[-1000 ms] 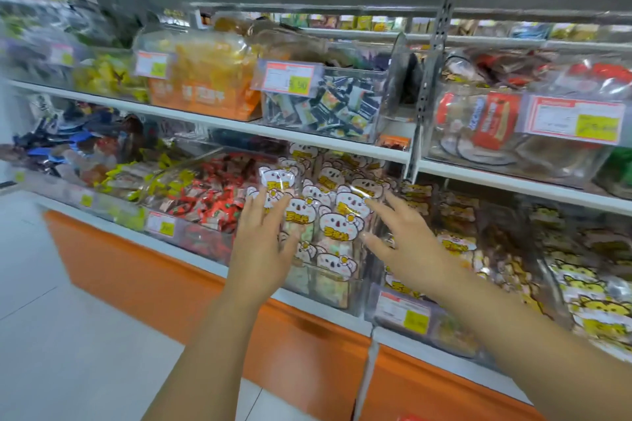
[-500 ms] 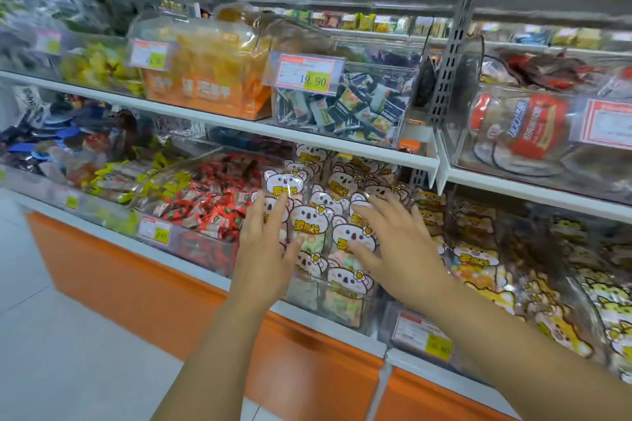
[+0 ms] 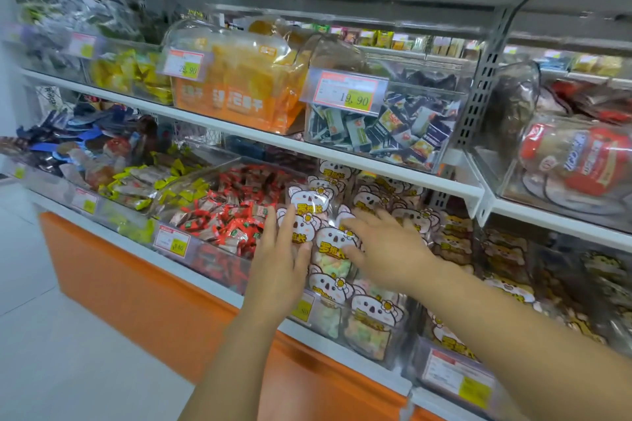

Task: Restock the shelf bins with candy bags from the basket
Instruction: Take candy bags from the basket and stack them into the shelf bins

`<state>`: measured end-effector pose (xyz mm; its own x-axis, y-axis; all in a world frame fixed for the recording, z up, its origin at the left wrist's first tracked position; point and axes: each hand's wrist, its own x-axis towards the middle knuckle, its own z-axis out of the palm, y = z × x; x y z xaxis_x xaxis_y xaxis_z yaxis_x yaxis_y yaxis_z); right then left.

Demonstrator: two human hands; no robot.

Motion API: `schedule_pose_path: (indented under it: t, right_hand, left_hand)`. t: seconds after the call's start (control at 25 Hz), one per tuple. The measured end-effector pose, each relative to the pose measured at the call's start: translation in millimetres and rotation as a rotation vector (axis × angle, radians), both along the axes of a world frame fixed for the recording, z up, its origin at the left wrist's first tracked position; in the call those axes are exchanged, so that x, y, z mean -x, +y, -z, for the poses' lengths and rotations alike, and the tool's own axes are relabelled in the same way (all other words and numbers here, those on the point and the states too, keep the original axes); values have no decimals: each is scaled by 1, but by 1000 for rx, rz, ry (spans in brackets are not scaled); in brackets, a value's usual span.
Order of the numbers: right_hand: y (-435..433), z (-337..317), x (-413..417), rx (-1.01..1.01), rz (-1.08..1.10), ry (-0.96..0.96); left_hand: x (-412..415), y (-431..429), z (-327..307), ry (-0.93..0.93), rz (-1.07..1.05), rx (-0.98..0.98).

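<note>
Fingers [image 3: 291,220] of the left hand [image 3: 280,261] lie straight and close together; those of the right hand [image 3: 386,255] are spread. On the lower shelf [image 3: 205,279], right of the bin of red-wrapped candies [image 3: 232,212], a clear bin [image 3: 328,316] holds upright koala candy bags [image 3: 333,246], which both hands touch. A yellow price tag [image 3: 302,308] sits on the bin's near wall.

Pale tiled floor [image 3: 51,335]; orange base panel [image 3: 136,284]; grey shelf upright [image 3: 478,85].
</note>
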<state>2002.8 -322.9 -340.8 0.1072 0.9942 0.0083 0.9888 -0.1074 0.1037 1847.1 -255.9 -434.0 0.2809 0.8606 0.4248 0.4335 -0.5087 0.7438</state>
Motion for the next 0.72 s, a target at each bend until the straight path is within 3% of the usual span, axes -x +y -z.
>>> schedule_pose_path:
  t: [0.16, 0.44, 0.72]
  right_hand:
    - [15, -13, 10, -137, -62, 20]
    - [48, -6, 12, 12, -76, 88]
    - [35, -25, -2, -67, 42, 131]
  left_hand:
    - [-4, 4, 1, 9, -30, -3]
    - [-8, 7, -4, 67, -29, -36]
    - [-4, 14, -16, 29, -8, 10]
